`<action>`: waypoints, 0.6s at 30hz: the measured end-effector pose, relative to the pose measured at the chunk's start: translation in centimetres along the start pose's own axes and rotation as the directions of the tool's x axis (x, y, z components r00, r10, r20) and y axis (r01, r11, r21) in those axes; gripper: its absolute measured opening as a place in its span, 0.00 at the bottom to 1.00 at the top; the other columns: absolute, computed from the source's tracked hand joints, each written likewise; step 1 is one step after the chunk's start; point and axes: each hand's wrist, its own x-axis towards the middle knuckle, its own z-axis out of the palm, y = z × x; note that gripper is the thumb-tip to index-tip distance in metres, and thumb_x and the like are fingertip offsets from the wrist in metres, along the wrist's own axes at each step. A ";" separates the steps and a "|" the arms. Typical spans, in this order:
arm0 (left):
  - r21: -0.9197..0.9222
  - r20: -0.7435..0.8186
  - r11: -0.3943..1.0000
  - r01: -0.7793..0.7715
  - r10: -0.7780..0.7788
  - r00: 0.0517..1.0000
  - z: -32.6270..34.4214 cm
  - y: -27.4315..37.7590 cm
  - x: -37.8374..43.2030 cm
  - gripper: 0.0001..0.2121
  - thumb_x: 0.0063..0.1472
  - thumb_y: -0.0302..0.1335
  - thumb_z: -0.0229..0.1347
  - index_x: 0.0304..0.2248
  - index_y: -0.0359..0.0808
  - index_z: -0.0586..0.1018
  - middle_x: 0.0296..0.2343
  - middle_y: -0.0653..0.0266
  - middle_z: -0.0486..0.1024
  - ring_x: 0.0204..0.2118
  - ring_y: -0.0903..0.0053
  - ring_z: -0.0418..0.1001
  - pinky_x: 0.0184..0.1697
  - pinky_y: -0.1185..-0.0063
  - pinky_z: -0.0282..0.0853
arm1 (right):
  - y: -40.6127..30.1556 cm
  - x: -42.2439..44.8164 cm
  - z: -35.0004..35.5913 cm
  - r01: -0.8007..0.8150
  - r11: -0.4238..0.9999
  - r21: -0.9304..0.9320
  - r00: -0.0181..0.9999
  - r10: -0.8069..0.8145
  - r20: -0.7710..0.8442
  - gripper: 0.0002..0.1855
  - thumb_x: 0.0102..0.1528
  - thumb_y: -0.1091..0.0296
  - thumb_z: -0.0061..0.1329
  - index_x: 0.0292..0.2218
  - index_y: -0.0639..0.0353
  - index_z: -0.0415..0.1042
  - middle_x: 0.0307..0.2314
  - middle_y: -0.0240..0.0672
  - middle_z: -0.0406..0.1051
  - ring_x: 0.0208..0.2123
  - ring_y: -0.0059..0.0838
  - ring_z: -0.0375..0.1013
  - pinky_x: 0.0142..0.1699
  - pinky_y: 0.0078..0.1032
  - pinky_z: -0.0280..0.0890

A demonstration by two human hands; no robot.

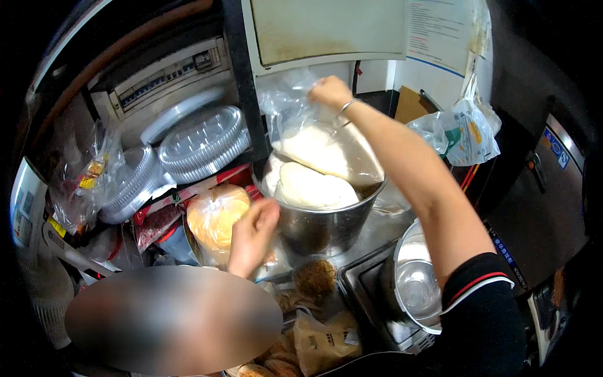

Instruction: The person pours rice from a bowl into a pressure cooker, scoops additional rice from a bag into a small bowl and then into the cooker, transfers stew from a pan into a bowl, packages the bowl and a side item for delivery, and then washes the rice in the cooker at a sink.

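A large steel pot (325, 226) stands before me, holding pale dough (313, 188) in clear plastic. My right hand (332, 92), with a bangle on its wrist, reaches over the pot and grips the gathered upper part of the clear plastic bag (289, 108). Beside the pot's left rim is my left hand (256, 231), slightly blurred, its fingers curled together; I see nothing in it. Behind that hand sits a clear bag of round yellowish food (219, 212). A round container of brown crumbly food (315, 278) is just below the pot.
Stacked clear plastic lids (202, 146) lie at the left, below a breaker panel (169, 75). At the right are an empty steel pot (417, 282) on a metal tray (365, 301) and hanging plastic bags (471, 132). Flat breads (282, 353) and a printed paper bag (325, 339) lie lower down.
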 end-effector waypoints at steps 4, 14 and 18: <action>-0.048 -0.052 0.992 -0.121 0.118 0.992 0.5 -2.1 5.5 0.36 0.55 0.37 0.56 0.54 0.21 0.54 0.51 0.38 0.58 0.53 0.62 0.62 0.54 0.76 0.58 | 0.7 -1.6 -3.6 0.001 0.780 0.626 0.999 -0.023 0.027 0.08 0.42 0.69 0.46 0.25 0.60 0.75 0.25 0.34 0.72 0.31 0.27 0.67 0.41 0.24 0.60; 0.154 -0.082 0.908 -0.389 0.404 0.911 12.2 7.1 13.5 0.47 0.50 0.50 0.57 0.55 0.20 0.49 0.54 0.36 0.52 0.57 0.53 0.53 0.59 0.73 0.50 | 6.3 -6.6 -10.9 -0.098 0.413 0.906 0.976 0.220 0.006 0.05 0.38 0.74 0.44 0.23 0.60 0.68 0.24 0.35 0.68 0.31 0.28 0.65 0.43 0.24 0.58; -0.335 -0.097 0.900 -0.278 0.261 0.961 11.0 6.4 15.8 0.40 0.55 0.49 0.51 0.55 0.24 0.54 0.52 0.38 0.56 0.57 0.54 0.55 0.59 0.73 0.51 | 11.3 -6.0 -13.2 -0.014 0.406 0.914 0.979 0.190 -0.069 0.06 0.38 0.76 0.43 0.24 0.61 0.68 0.24 0.35 0.67 0.31 0.29 0.65 0.42 0.23 0.58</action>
